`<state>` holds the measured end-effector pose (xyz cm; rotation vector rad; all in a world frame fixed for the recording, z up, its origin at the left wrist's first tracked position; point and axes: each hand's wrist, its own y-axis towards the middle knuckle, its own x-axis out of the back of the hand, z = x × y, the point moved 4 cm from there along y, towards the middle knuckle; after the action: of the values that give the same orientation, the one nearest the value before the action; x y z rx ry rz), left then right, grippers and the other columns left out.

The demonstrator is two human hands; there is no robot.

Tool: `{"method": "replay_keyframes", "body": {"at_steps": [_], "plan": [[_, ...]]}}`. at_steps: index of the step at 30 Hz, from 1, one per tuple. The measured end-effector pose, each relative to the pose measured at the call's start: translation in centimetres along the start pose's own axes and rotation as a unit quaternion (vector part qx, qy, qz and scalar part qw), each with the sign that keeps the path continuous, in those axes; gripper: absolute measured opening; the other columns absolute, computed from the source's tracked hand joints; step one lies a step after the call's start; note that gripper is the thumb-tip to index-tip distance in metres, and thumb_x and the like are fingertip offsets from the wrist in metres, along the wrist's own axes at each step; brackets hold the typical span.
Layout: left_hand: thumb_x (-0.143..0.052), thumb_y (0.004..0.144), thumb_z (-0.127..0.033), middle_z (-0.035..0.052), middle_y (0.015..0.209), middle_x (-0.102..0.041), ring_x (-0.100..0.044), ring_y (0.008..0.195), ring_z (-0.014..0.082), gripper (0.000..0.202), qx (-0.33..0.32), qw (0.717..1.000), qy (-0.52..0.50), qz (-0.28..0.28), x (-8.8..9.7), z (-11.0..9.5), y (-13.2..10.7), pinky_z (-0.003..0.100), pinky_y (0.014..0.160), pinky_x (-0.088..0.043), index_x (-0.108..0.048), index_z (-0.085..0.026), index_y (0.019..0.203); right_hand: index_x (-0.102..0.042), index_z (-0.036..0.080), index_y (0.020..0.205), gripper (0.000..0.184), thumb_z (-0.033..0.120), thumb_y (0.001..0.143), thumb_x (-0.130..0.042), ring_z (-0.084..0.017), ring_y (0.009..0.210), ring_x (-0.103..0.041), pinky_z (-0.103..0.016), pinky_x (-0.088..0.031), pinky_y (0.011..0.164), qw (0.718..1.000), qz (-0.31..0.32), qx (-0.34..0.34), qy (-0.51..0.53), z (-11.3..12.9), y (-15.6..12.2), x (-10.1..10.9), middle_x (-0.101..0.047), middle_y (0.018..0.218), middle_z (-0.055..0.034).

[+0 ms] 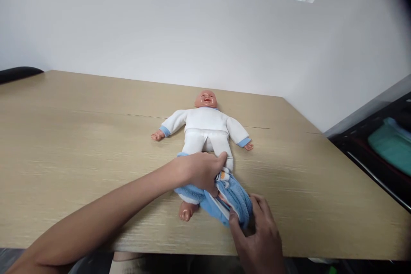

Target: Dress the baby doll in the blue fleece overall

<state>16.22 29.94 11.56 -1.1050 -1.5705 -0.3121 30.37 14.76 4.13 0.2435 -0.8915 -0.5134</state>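
Note:
A baby doll (205, 128) in a white top and white trousers lies on its back on the wooden table (80, 145), head away from me. Around its lower legs sits a bunched blue garment (231, 197) with white trim. My left hand (201, 171) is closed on the upper edge of that garment at the doll's right-side leg. At the table's near edge my right hand (257, 233) pinches the garment's lower end. One bare doll foot (186, 212) sticks out below the fabric.
A white partition wall (192, 30) rises behind the table. To the right, beyond the table's edge, a dark rack (369, 154) holds a teal folded item (390, 143). A dark chair back (17, 72) shows at the far left.

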Motion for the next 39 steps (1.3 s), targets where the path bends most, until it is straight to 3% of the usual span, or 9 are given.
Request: {"method": "replay_keyframes", "body": {"at_steps": [3,7,11,18,25,29,32,35,39], "plan": [[-0.082,0.077,-0.044,0.0156,0.106,-0.074,-0.071,0.092,0.0353,0.079,-0.02,0.999,-0.028,0.008,-0.1,0.2,0.0,0.034,0.065,-0.044,-0.043,-0.015,0.14,-0.072,0.022,0.119,0.038,0.044,0.091,-0.059,-0.033,0.102,-0.075,-0.041,-0.06,0.082,0.989,0.053,-0.086,0.104,-0.7,-0.4,-0.7,-0.078,0.114,-0.0123],[-0.082,0.075,-0.041,0.0088,0.099,-0.07,-0.069,0.091,0.0319,0.071,-0.049,0.993,-0.104,0.003,0.5,0.6,0.1,0.035,0.071,-0.048,-0.043,-0.018,0.13,-0.073,0.022,0.129,0.043,0.044,0.093,-0.062,-0.033,0.113,-0.076,-0.041,-0.063,0.095,0.931,0.119,-0.201,0.279,-1.4,-0.5,-1.6,-0.081,0.119,-0.011],[-0.085,0.071,-0.032,0.004,0.099,-0.067,-0.066,0.093,0.0272,0.07,-0.102,0.973,-0.207,-0.017,1.0,1.0,0.1,0.034,0.081,-0.049,-0.041,-0.019,0.124,-0.073,0.024,0.131,0.043,0.037,0.09,-0.069,-0.032,0.111,-0.077,-0.042,-0.064,0.094,0.899,0.127,-0.225,0.352,-1.9,0.4,-1.7,-0.081,0.119,-0.0092],[-0.084,0.071,-0.03,0.0051,0.114,-0.062,-0.062,0.102,0.0255,0.062,-0.139,0.949,-0.275,-0.069,0.6,1.6,-0.1,0.034,0.085,-0.05,-0.048,-0.02,0.121,-0.067,0.025,0.13,0.057,0.036,0.078,-0.086,-0.03,0.103,-0.076,-0.039,-0.065,0.085,0.901,0.089,-0.225,0.359,-2.3,1.2,-1.9,-0.079,0.115,-0.0083],[-0.082,0.075,-0.021,0.0007,0.1,-0.066,-0.063,0.093,0.0217,0.05,-0.191,0.924,-0.31,-0.119,1.1,1.6,-0.1,0.031,0.081,-0.048,-0.057,-0.019,0.118,-0.06,0.026,0.128,0.055,0.047,0.083,-0.085,-0.026,0.1,-0.073,-0.035,-0.06,0.087,0.905,0.088,-0.144,0.391,-3.4,4.4,-0.8,-0.076,0.115,-0.0072],[-0.081,0.083,-0.029,0.0012,0.091,-0.067,-0.062,0.093,0.0228,0.023,-0.192,0.938,-0.24,-0.158,1.4,1.0,-0.9,0.033,0.088,-0.046,-0.065,-0.019,0.095,-0.064,0.027,0.128,0.041,0.05,0.095,-0.073,-0.026,0.106,-0.072,-0.035,-0.057,0.092,0.914,0.196,-0.09,0.343,-4.1,6.6,-0.4,-0.075,0.119,-0.0063],[-0.08,0.088,-0.046,0.002,0.09,-0.066,-0.061,0.095,0.0243,0.029,-0.154,0.954,-0.176,-0.19,1.2,0.9,-1.8,0.038,0.098,-0.043,-0.066,-0.021,0.092,-0.067,0.027,0.128,0.037,0.048,0.098,-0.07,-0.029,0.115,-0.07,-0.04,-0.055,0.1,0.912,0.297,-0.038,0.28,-4.0,8.4,0.3,-0.074,0.124,-0.007],[-0.08,0.086,-0.057,0.0063,0.104,-0.068,-0.06,0.103,0.0281,0.044,-0.131,0.956,-0.132,-0.226,0.8,1.5,-3.0,0.042,0.101,-0.043,-0.067,-0.022,0.109,-0.067,0.029,0.13,0.044,0.047,0.092,-0.077,-0.034,0.129,-0.063,-0.048,-0.05,0.111,0.92,0.335,0.037,0.198,-3.5,10.2,1.7,-0.068,0.135,-0.0078],[-0.085,0.08,-0.059,0.0133,0.146,-0.056,-0.046,0.136,0.0379,0.057,-0.109,0.949,-0.114,-0.274,0.6,3.2,-5.2,0.05,0.116,-0.037,-0.064,-0.023,0.118,-0.066,0.031,0.133,0.048,0.045,0.089,-0.079,-0.035,0.137,-0.055,-0.05,-0.045,0.117,0.911,0.374,0.097,0.144,-2.6,12.0,2.9,-0.061,0.142,-0.0075]]}}
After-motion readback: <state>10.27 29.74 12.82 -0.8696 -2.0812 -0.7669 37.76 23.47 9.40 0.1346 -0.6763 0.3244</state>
